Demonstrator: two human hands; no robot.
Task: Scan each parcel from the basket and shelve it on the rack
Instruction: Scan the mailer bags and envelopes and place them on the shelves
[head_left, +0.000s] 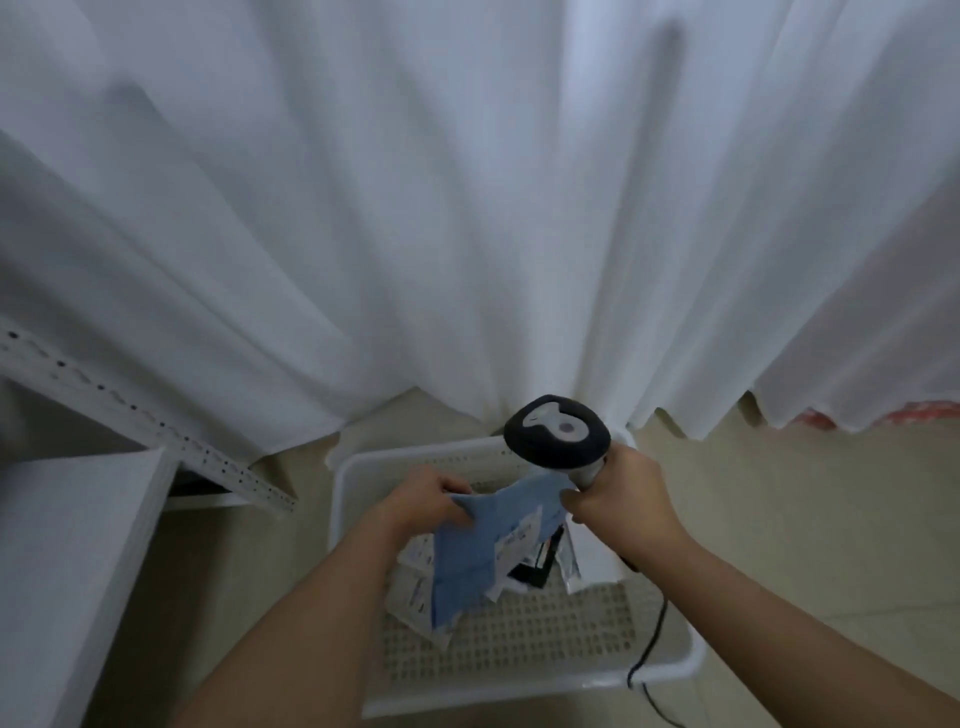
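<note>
Backdrop: white curtain (415, 208) hangs in folds across most of what I see from the head camera, its hem reaching a pale tiled floor (810, 519).
Rack: at 9 o'clock I see a white rack (156, 431) with a perforated upright running diagonally, and a flat white shelf surface at 8 o'clock; I cannot tell what sits on it.
Basket: a white perforated plastic basket (519, 654) stands on the floor at 6 o'clock, just below both of my hands.
Left hand: my left hand (421, 501) grips the upper left edge of a light blue parcel (467, 561), thumb and fingers curled round the soft bag.
Parcel: the light blue parcel hangs slanted over the basket, raised above the others, with a white shipping label (514, 540) showing on its right side; the print is too blurred for me to read.
Other parcels: several more parcels (415, 582), white and black, lie in the basket under and beside the blue one.
Right hand: my right hand (618, 499) is wrapped round the handle of a barcode scanner (558, 434), whose dark head sits at 12 o'clock from the parcel, just above its top edge.
Cable: a black cable (652, 649) trails from the scanner over the basket's right rim to the floor.
</note>
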